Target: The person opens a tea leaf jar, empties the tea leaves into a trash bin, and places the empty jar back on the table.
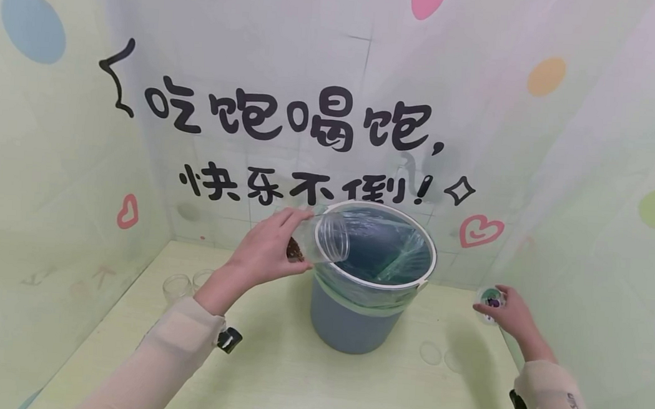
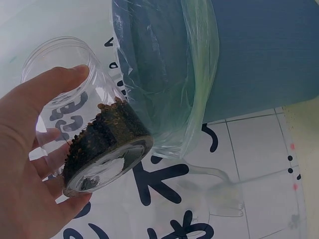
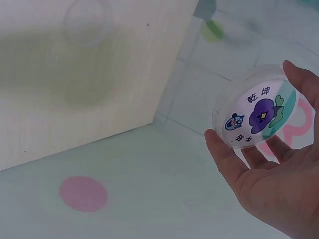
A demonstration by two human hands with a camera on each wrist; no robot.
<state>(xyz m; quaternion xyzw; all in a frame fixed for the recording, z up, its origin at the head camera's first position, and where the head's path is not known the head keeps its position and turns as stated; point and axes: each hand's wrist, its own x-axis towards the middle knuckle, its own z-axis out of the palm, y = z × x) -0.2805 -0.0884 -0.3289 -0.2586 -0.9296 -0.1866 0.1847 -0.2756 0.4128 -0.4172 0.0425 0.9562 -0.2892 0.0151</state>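
Observation:
My left hand [image 1: 265, 244] grips a clear jar [image 1: 315, 238], tilted on its side with its open mouth over the near left rim of a blue bin [image 1: 348, 328]. Dark brown, grainy bits [image 2: 107, 132] lie in the lower part of the jar, as the left wrist view shows. A translucent green bag [image 1: 355, 299] lines the bin and folds over its edge. Off to the right, my right hand [image 1: 514, 316] holds a round clear lid [image 3: 254, 112] by its edge. The lid carries a white and teal label with a purple cartoon figure.
Two clear jars [image 1: 177, 288] stand at the left of the pale table [image 1: 305, 384], partly behind my left forearm. Two clear round discs [image 1: 431, 353] lie right of the bin. Printed curtain walls [image 1: 292, 52] enclose the table at the back and sides.

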